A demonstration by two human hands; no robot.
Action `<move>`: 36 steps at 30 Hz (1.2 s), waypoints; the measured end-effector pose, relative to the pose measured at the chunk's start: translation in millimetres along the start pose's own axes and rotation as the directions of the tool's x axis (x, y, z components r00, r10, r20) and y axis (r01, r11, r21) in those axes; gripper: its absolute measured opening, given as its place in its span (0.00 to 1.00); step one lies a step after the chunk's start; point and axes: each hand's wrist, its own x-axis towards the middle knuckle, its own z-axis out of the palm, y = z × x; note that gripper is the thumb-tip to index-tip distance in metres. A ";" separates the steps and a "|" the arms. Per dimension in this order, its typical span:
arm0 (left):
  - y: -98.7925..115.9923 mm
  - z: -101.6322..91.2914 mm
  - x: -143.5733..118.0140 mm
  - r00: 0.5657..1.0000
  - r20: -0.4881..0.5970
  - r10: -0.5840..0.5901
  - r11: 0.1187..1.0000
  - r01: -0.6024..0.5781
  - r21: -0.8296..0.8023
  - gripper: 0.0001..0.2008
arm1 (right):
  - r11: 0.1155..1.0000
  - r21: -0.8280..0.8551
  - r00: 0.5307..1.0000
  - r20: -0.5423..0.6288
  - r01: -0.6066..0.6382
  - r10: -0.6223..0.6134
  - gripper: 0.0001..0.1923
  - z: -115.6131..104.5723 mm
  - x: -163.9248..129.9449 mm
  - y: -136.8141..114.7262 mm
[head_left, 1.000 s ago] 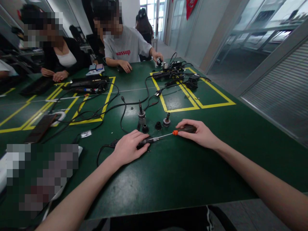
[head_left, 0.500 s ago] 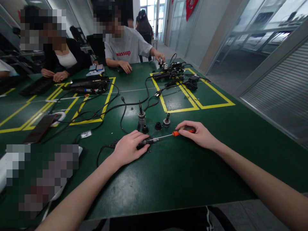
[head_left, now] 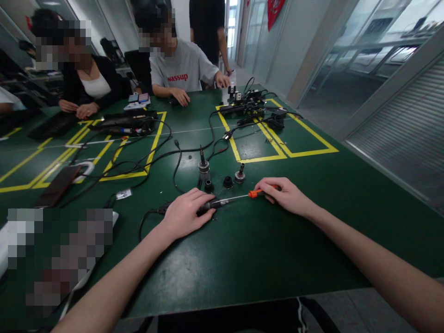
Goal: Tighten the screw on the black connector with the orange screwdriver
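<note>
My left hand point(head_left: 187, 212) is wrapped over a dark, corded handheld tool point(head_left: 205, 206) lying on the green table; most of its body is under my palm. My right hand point(head_left: 282, 192) grips the orange and black handle of a screwdriver point(head_left: 254, 193). Its thin metal shaft points left, and its tip reaches the front end of the dark tool. Behind my hands stand a metal cylindrical part with a spindle point(head_left: 204, 169), a smaller round part with a stem point(head_left: 240, 174), and two black collar pieces, one a black ring point(head_left: 228, 181).
Black cables point(head_left: 163, 152) run across the table's middle. A pile of black gear point(head_left: 249, 104) lies within yellow tape at the back right. A phone-like slab point(head_left: 57, 187) rests at left. Two people sit across the table, and another person point(head_left: 208, 32) stands behind.
The fingers of my right hand have shifted their grip on the screwdriver handle. My left hand stays put. Across the table, a standing person has come into view beside the seated one.
</note>
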 end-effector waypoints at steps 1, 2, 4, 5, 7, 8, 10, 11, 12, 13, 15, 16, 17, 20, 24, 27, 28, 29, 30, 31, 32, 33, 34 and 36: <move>0.2 -0.1 0.0 1.000 -0.003 0.000 1.000 0.000 -0.001 0.13 | 1.000 0.010 1.000 0.011 -0.018 0.018 0.27 0.3 0.0 0.7; 0.4 -0.3 0.1 1.000 -0.005 -0.001 1.000 0.001 -0.002 0.13 | 0.999 0.023 1.000 0.011 -0.025 0.024 0.27 0.4 0.0 1.1; 0.9 -0.8 0.3 1.000 -0.007 -0.001 1.000 0.001 -0.009 0.13 | 0.999 0.042 1.000 -0.016 -0.003 0.003 0.25 -0.1 0.4 1.3; 1.1 -1.1 0.4 1.000 -0.006 0.000 1.000 0.000 -0.013 0.13 | 0.999 0.046 0.999 -0.032 0.018 -0.016 0.23 -0.6 0.6 0.9; 1.3 -1.5 0.7 1.000 -0.001 0.004 1.000 -0.004 -0.017 0.13 | 0.998 0.042 0.997 -0.050 0.054 -0.052 0.20 -1.5 1.0 -0.4; 1.4 -1.6 0.8 1.000 0.000 0.005 1.000 -0.005 -0.016 0.13 | 0.997 0.036 0.997 -0.050 0.066 -0.065 0.19 -1.8 1.0 -1.1; 1.2 -1.5 0.9 1.000 0.000 0.005 1.000 -0.005 -0.013 0.13 | 0.998 0.022 0.997 -0.032 0.066 -0.065 0.18 -1.8 0.6 -2.2; 1.1 -1.3 0.9 1.000 -0.002 0.004 1.000 -0.004 -0.013 0.13 | 0.999 0.018 0.999 -0.016 0.048 -0.048 0.18 -1.5 0.2 -2.5; 0.9 -1.1 0.8 1.000 -0.003 0.002 1.000 -0.002 -0.014 0.13 | 1.000 0.017 1.000 -0.001 0.026 -0.026 0.19 -1.1 -0.3 -2.6; 0.6 -0.8 0.8 1.000 -0.004 0.001 1.000 -0.001 -0.015 0.13 | 1.000 0.020 1.000 0.010 0.006 -0.006 0.20 -0.7 -0.7 -2.5; 0.2 -0.5 0.6 1.000 -0.006 0.001 1.000 -0.001 -0.014 0.13 | 0.999 0.032 1.000 0.016 -0.009 0.008 0.21 -0.1 -1.3 -2.2; 0.1 -0.4 0.5 1.000 -0.006 0.001 1.000 -0.002 -0.012 0.13 | 0.999 0.036 1.000 0.006 0.001 -0.001 0.20 0.0 -1.3 -2.1; 0.0 -0.4 0.4 1.000 -0.006 0.002 1.000 -0.002 -0.010 0.13 | 0.999 0.039 1.000 -0.012 0.019 -0.019 0.19 -0.1 -1.3 -2.3; 0.3 -0.8 0.3 1.000 -0.005 0.003 1.000 -0.003 -0.010 0.13 | 0.996 0.042 0.995 -0.073 0.075 -0.071 0.20 -1.4 -0.8 -3.5; 0.7 -1.1 0.1 1.000 -0.003 -0.002 1.000 0.002 -0.010 0.13 | 0.999 0.008 0.999 -0.004 0.034 -0.034 0.20 -2.8 -0.7 -3.8; 0.4 -0.8 0.0 1.000 -0.004 -0.005 1.000 0.005 -0.006 0.13 | 1.000 0.020 0.998 0.054 -0.020 0.019 0.24 -1.9 -0.7 -1.7; 0.3 -0.6 0.0 1.000 -0.005 -0.004 1.000 0.004 -0.007 0.13 | 0.999 0.033 0.999 0.047 -0.016 0.014 0.24 -1.3 -0.5 -1.0; 0.2 -0.5 -0.1 1.000 -0.006 -0.003 1.000 0.002 -0.008 0.13 | 0.999 0.045 1.000 0.027 0.002 -0.003 0.23 -0.8 -0.2 -0.6; 0.0 -0.5 -0.1 1.000 -0.007 0.000 1.000 0.000 -0.009 0.13 | 0.998 0.053 1.000 0.000 0.029 -0.029 0.21 -0.4 0.1 -0.5; 0.0 -0.5 -0.1 1.000 -0.009 0.002 1.000 -0.002 -0.009 0.13 | 0.996 0.060 0.998 -0.025 0.059 -0.058 0.19 -0.2 0.5 -0.7; -0.1 -0.5 -0.1 1.000 -0.010 0.003 1.000 -0.003 -0.009 0.13 | 0.994 0.067 0.996 -0.044 0.085 -0.083 0.19 -0.1 0.8 -1.0; -0.1 -0.5 -0.1 1.000 -0.011 0.004 1.000 -0.004 -0.008 0.13 | 0.992 0.074 0.993 -0.058 0.105 -0.101 0.19 -0.3 1.1 -1.4; -0.1 -0.5 -0.1 1.000 -0.011 0.005 1.000 -0.005 -0.007 0.13 | 0.990 0.080 0.992 -0.065 0.116 -0.111 0.20 -0.5 1.2 -1.7; 0.1 -0.7 0.0 1.000 -0.007 0.005 1.000 -0.005 -0.005 0.13 | 0.992 0.077 0.994 -0.045 0.103 -0.100 0.19 -0.8 1.1 -1.8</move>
